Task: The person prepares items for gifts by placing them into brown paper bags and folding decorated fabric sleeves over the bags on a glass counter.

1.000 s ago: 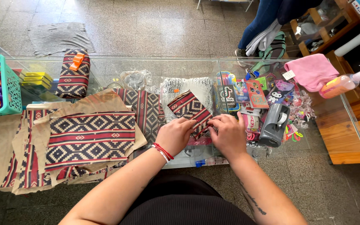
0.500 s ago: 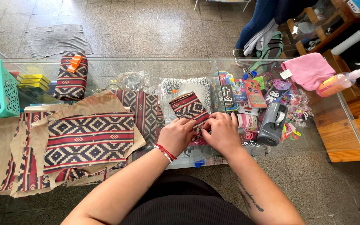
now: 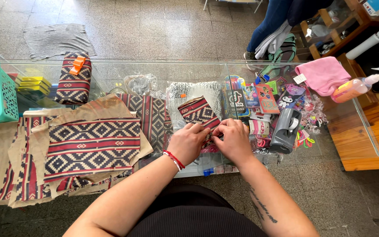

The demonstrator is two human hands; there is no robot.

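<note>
A small parcel (image 3: 198, 112) in red, black and cream patterned paper lies on the glass counter (image 3: 185, 70). My left hand (image 3: 187, 141) and my right hand (image 3: 233, 139) press together on its near end, fingers pinching the paper fold. A red bracelet circles my left wrist. A grey tape dispenser (image 3: 286, 129) stands just right of my right hand. The near part of the parcel is hidden under my fingers.
Cut sheets of the same patterned paper (image 3: 93, 145) lie left of my hands, with a paper roll (image 3: 73, 79) behind them. A teal basket (image 3: 5, 90) stands far left. Colourful small goods (image 3: 259, 96), a pink cloth (image 3: 325, 74) and a spray bottle (image 3: 356, 87) sit right. A person's legs (image 3: 268, 22) stand beyond the counter.
My hands have stayed on the parcel's near end, shifting only slightly as the fingers work the fold. The parcel has hardly moved.
</note>
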